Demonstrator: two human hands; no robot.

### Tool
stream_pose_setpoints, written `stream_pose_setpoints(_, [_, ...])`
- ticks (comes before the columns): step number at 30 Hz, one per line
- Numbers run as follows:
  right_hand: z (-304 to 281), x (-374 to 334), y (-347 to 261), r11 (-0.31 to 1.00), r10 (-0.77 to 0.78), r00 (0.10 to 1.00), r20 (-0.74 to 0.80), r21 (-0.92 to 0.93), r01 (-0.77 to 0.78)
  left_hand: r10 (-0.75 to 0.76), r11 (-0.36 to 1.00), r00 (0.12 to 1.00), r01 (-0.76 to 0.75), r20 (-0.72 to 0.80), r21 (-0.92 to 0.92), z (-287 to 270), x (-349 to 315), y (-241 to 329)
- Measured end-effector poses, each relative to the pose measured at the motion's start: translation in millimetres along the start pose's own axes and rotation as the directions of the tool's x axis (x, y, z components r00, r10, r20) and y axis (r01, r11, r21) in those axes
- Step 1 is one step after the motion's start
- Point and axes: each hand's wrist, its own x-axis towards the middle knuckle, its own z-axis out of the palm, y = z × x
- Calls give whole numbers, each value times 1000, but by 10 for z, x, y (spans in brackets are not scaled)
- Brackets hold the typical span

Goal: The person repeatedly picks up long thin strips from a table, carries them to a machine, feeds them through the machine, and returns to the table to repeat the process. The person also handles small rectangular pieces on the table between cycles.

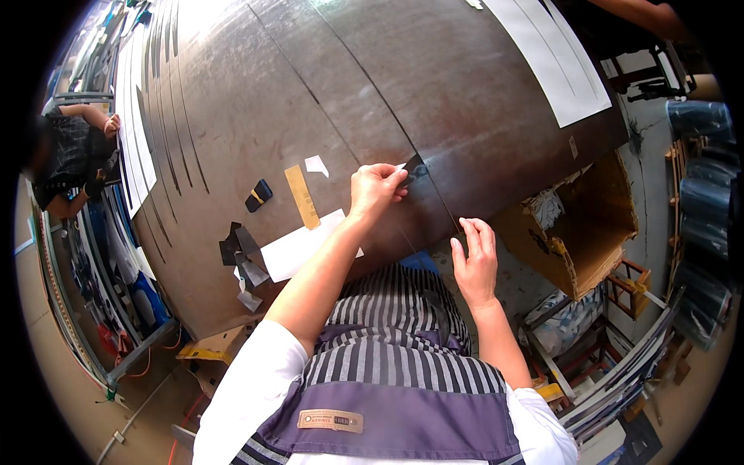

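My left hand [375, 191] pinches a small black piece [416, 171] of thin sheet, with a bit of white showing by the fingertips. The piece lies against a long thin dark strip [385, 101] that runs across the brown table [256, 93] toward its near edge. My right hand [476, 260] hovers at that edge beside the strip's near end, thumb and fingers apart. A second thin strip [298, 74] lies to the left, its near part passing behind my left hand.
Left of my forearm lie a white sheet [298, 252], a tan strip [301, 198], a small black block with a yellow band [259, 195] and black scraps [239, 246]. A cardboard box [597, 240] stands at right. A co-worker [74, 151] is at far left.
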Motion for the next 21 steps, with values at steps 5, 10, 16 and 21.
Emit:
stream_pose_setpoints(5, [163,350,94,999,-44,997,-64,-7,44,-11,1000,1000,11,0,19,5,-24,74])
stream_pose_setpoints(10, [582,1199,98,988,-105,969,-222,-137,75,-11,1000,1000,11,18,23,-13,-12,88])
stream_pose_setpoints(16, [1115,1847,20,881,-154,949,-275,-473,6,-23,999,1000,23,21,31,-26,-47,153])
stream_pose_setpoints(21, [1162,1831,-26,817,-162,958,-237,-577,-5,10,996,1000,-12,28,83,-36,-4,61])
